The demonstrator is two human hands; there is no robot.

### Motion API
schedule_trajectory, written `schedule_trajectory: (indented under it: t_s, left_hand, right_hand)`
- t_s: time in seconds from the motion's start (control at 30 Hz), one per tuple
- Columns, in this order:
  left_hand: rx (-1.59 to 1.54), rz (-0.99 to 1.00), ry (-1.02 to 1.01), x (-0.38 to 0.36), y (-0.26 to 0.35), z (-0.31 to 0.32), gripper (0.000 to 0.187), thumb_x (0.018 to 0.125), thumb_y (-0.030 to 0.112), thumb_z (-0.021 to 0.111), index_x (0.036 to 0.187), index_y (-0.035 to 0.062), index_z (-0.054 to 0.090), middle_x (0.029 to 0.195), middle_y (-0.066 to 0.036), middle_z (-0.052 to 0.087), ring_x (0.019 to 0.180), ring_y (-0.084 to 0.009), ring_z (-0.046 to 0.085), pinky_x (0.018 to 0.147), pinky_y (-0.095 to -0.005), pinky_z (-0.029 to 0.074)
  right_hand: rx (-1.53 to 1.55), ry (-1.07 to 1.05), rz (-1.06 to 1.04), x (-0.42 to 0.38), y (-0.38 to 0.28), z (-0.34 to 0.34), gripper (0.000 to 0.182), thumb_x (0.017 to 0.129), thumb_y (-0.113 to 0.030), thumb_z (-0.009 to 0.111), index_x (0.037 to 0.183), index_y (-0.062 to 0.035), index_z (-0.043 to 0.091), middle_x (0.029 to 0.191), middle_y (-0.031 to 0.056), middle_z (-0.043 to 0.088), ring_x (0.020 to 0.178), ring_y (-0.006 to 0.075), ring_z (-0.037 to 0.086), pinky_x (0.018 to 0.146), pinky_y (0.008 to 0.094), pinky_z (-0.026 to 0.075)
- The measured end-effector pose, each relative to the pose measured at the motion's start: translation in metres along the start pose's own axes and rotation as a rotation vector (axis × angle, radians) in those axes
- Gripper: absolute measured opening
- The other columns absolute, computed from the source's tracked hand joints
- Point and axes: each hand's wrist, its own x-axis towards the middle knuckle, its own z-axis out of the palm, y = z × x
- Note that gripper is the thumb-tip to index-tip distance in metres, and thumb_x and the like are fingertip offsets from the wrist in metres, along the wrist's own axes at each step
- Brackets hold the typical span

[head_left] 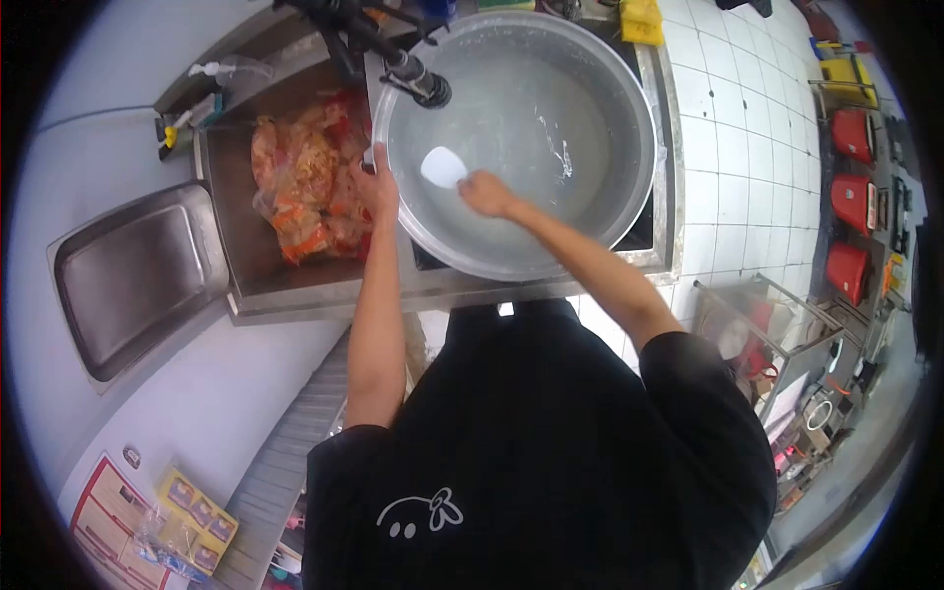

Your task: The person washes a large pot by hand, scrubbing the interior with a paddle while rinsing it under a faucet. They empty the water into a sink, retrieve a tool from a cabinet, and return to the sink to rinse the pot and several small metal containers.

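A large round metal basin [637, 88] stands at the top middle of the head view. Its inside is pale grey with bright glints, like cloudy liquid. My right hand [488, 194] is over the basin, closed around a white scoop [444, 168] with a rounded head; the handle is hidden in the fist. At the basin's left edge, my left hand [378, 187] grips the rim with its thumb up. Just left of that hand, orange and red pieces of food in clear plastic bags [300, 187] lie in a metal sink.
A black pipe or tap [423, 84] hangs over the basin's upper left. An empty-looking metal tray [138, 280] is at the left. Yellow cloth [641, 20] lies beyond the basin; red chairs [852, 202] stand far right on white floor tiles [733, 128].
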Motion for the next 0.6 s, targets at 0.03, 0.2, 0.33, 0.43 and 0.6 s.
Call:
schedule_trajectory:
  t_s: [0.03, 0.2, 0.33, 0.43, 0.6]
  left_hand:
    - [-0.012, 0.0, 0.017, 0.002, 0.004, -0.001, 0.07, 0.085, 0.052, 0.061, 0.122, -0.0055, 0.047, 0.11, -0.021, 0.056, 0.097, -0.0318, 0.056, 0.088, -0.039, 0.043]
    - [-0.008, 0.002, 0.136, 0.002, 0.003, 0.006, 0.068, 0.081, 0.048, 0.068, 0.116, -0.0076, 0.05, 0.114, -0.022, 0.054, 0.097, -0.0305, 0.057, 0.085, -0.0391, 0.046]
    - [0.032, 0.011, 0.164, 0.006, 0.001, 0.007, 0.067, 0.078, 0.049, 0.071, 0.11, -0.0079, 0.054, 0.106, -0.021, 0.058, 0.092, -0.0309, 0.06, 0.082, -0.04, 0.048]
    - [0.049, -0.002, 0.163, 0.002, -0.004, 0.006, 0.068, 0.078, 0.052, 0.069, 0.106, -0.0077, 0.056, 0.099, -0.02, 0.061, 0.088, -0.0317, 0.061, 0.081, -0.0401, 0.048]
    - [0.143, 0.001, 0.173, 0.002, 0.001, 0.0, 0.067, 0.078, 0.055, 0.067, 0.101, -0.007, 0.06, 0.097, -0.019, 0.063, 0.087, -0.0314, 0.062, 0.08, -0.0403, 0.048]
  right_hand:
    - [-0.003, 0.021, -0.016, -0.005, -0.028, -0.006, 0.04, 0.087, -0.025, 0.045, 0.086, 0.0113, 0.061, 0.075, 0.0298, 0.062, 0.073, 0.046, 0.062, 0.068, 0.0489, 0.051]
    - [-0.404, 0.311, -0.027, -0.022, -0.034, -0.012, 0.016, 0.079, -0.011, 0.051, 0.08, 0.0026, 0.06, 0.085, 0.0297, 0.063, 0.078, 0.0448, 0.063, 0.073, 0.0483, 0.051]
    - [-0.298, 0.49, 0.181, -0.065, -0.032, -0.117, 0.019, 0.08, -0.015, 0.054, 0.081, 0.0029, 0.06, 0.077, 0.0285, 0.063, 0.075, 0.0413, 0.064, 0.069, 0.0475, 0.052]
    - [-0.333, 0.869, 0.299, -0.116, -0.017, -0.217, 0.028, 0.08, -0.024, 0.058, 0.077, 0.0038, 0.062, 0.066, 0.0266, 0.062, 0.065, 0.0409, 0.064, 0.06, 0.0484, 0.051]
    - [0.296, 0.531, 0.631, -0.133, 0.079, -0.286, 0.056, 0.087, -0.044, 0.058, 0.095, 0.0118, 0.063, 0.078, 0.0188, 0.066, 0.055, 0.0271, 0.064, 0.052, 0.0387, 0.055]
